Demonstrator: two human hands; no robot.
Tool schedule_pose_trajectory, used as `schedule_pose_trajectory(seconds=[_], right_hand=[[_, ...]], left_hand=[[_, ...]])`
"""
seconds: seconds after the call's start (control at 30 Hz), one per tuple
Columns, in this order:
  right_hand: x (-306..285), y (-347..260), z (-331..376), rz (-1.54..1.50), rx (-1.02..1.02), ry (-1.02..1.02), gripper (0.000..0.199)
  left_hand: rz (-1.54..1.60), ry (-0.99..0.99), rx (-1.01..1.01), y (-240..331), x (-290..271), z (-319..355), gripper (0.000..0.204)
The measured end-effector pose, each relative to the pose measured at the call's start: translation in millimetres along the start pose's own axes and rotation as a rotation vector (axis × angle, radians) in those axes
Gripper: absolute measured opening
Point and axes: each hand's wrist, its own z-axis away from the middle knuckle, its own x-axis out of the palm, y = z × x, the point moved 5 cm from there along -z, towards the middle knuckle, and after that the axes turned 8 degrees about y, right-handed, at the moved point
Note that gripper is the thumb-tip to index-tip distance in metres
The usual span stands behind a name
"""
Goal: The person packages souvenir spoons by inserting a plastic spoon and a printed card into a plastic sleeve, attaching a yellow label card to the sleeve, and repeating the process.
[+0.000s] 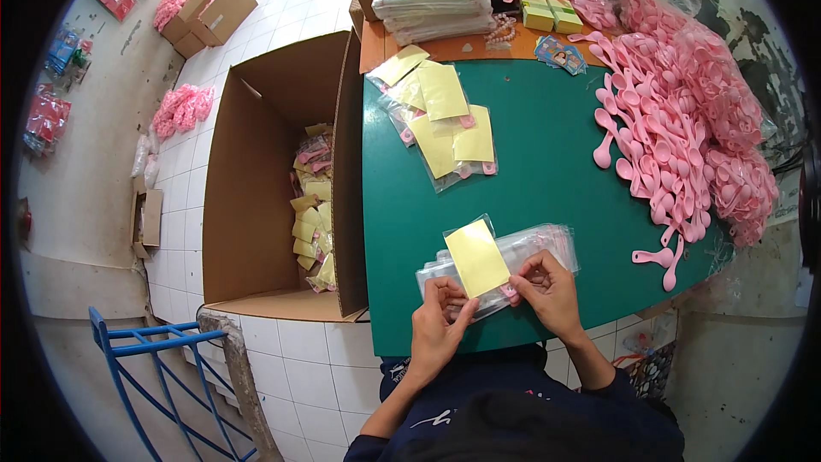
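Note:
Over the near edge of the green table (547, 197), I hold a clear plastic bag with a yellow card (477, 258) in it. My left hand (440, 325) pinches the bag's lower left corner. My right hand (549, 289) has thumb and finger closed at its lower right, by the pink end of a spoon (510, 291). The rest of that spoon is hidden behind the card. Beneath lies a stack of flat clear bags (547, 244). Farther off, several filled bags with yellow cards (445, 92) lie in a loose pile.
A large pile of pink spoons (658, 137) covers the table's right side. On the left stands a tall open carton (274, 197) holding many filled bags. Stacked plastic bags (432, 8), small yellow-green boxes (552, 13) and picture cards (560, 55) sit at the back. A blue metal trolley (162, 346) stands lower left.

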Motion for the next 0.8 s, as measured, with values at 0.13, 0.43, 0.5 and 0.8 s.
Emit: schedule_pose_trajectory(seconds=[0.13,0.43,0.5,0.8], right_hand=[[-1,3,1,-0.019,-0.028,0.016,0.01],[-12,-22,-5,0.323,-0.171,-0.013,0.022],[-27,-56,-21,0.613,-0.457,0.033,0.022],[-156,-61,-171,1.283,-0.789,0.097,0.031]], left_hand=[[-0.081,-0.05,0.003,-7,-2,2,0.018],[-0.14,-0.261,0.072,15,-4,-18,0.05],[-0.211,-0.29,0.277,46,-5,-39,0.054],[-0.724,-0.096,0.851,87,22,-110,0.029]])
